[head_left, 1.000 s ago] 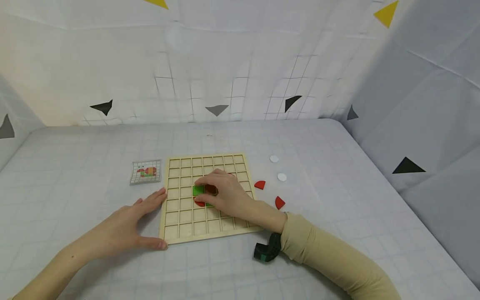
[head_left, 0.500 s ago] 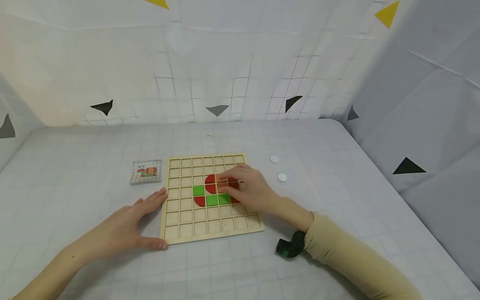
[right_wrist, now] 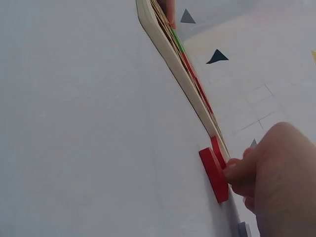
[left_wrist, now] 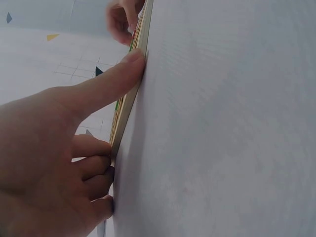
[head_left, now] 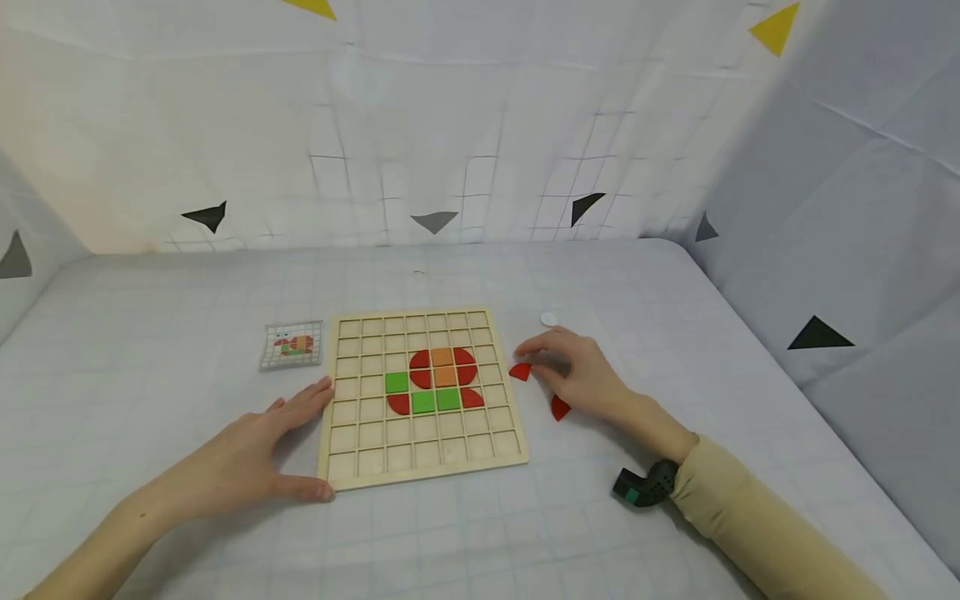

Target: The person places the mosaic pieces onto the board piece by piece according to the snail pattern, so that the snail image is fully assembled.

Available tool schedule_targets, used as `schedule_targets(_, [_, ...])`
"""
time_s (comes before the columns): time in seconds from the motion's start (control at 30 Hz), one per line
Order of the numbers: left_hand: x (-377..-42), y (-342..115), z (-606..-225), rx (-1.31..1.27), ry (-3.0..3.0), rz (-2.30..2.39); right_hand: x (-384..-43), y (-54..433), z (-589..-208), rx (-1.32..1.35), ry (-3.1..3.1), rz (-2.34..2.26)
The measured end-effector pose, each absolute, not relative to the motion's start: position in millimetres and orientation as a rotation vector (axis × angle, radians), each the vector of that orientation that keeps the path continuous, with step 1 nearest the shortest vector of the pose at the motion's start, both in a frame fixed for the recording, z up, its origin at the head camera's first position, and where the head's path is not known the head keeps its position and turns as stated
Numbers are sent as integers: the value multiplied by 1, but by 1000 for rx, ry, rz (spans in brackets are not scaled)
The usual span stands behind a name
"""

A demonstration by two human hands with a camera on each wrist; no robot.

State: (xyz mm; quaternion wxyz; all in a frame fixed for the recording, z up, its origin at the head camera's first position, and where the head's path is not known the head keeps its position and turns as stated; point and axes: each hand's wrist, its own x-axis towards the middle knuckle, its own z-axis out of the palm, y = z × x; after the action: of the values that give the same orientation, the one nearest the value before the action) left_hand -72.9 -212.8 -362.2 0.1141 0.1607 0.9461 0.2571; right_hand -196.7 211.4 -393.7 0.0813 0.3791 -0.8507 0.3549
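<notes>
Right hand [head_left: 581, 379] has moved off the wooden grid board [head_left: 427, 454]

Its fingertips are just beside the upper red quarter-circle [head_left: 519, 372], right of the frame's centre; whether they pinch it, I cannot tell. The lower red quarter-circle [head_left: 558, 409] lies under or beside that hand. At lower left, the left hand [head_left: 251, 458] is spread, grasping nothing, touching the board's left edge. The board, mid-frame, holds red tiles [head_left: 466, 376], orange squares [head_left: 446, 377] and green squares [head_left: 423, 402]. A picture card [head_left: 292, 357] lies left of it.
</notes>
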Motion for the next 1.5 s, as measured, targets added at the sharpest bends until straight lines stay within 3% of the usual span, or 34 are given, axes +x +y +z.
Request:
schedule_targets(0.57, [-72, -212, -362, 476, 2768, 760, -194, 211, -398, 1262, -2461, 1134])
schedule_targets(1.5, [-72, -212, -362, 467, 2771, 758, -190, 206, -395, 1173, -2499, 1075])
